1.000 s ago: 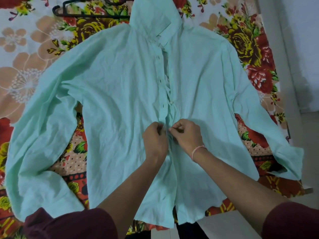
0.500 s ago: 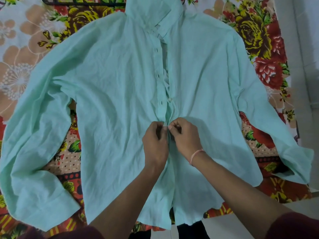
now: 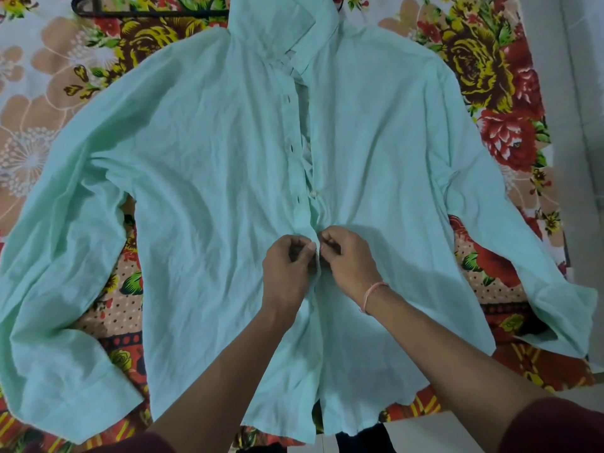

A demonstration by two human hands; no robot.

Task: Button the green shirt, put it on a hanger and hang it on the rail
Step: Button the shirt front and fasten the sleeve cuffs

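The pale green shirt (image 3: pixel 209 178) lies front up on a flowered bedspread, sleeves spread out, collar at the far end. Its placket runs down the middle, with open buttonholes and one loose white button (image 3: pixel 314 193) above my hands. My left hand (image 3: pixel 287 266) pinches the left placket edge at mid-chest. Close beside it, my right hand (image 3: pixel 348 261), a pink band at its wrist, pinches the right placket edge. A black hanger (image 3: pixel 130 12) lies on the bed past the shirt's left shoulder, partly cut off by the top of the view.
The flowered bedspread (image 3: pixel 490 93) ends at the right, where a pale tiled floor (image 3: pixel 581 158) begins. The bed's near edge lies just below the shirt hem. No rail is in view.
Both hands have stayed at the same spot on the placket, fingers working slightly. The view has shifted a little, so the hanger sits nearer the top edge.
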